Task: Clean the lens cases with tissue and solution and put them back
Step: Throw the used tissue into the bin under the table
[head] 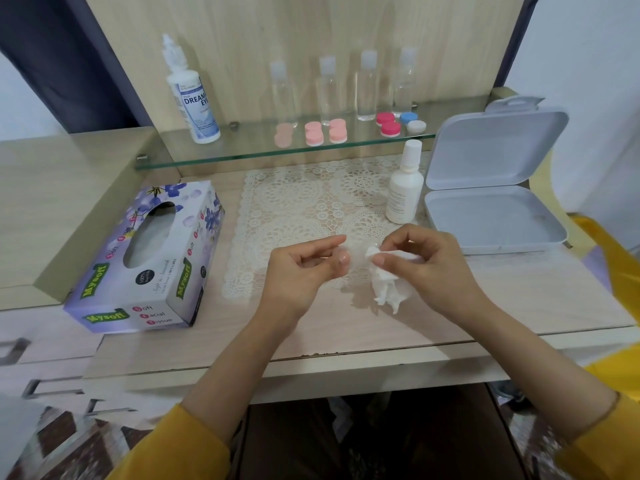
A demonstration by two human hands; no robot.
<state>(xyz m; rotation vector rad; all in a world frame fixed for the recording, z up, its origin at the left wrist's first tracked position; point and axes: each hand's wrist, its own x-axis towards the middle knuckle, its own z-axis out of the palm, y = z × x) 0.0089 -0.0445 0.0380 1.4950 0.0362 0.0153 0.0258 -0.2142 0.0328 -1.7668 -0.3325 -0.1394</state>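
Note:
My left hand pinches a small clear lens case part over the lace mat. My right hand holds a crumpled white tissue and presses its tip against that part. Several lens cases stand on the glass shelf: pale pink ones, a red pair and a blue-and-white pair. A small white solution bottle stands at the mat's right edge. A large solution bottle is on the shelf's left.
A purple floral tissue box lies left of the mat. An open grey plastic box sits at the right. Several clear bottles line the back of the shelf. The desk's front edge runs below my wrists.

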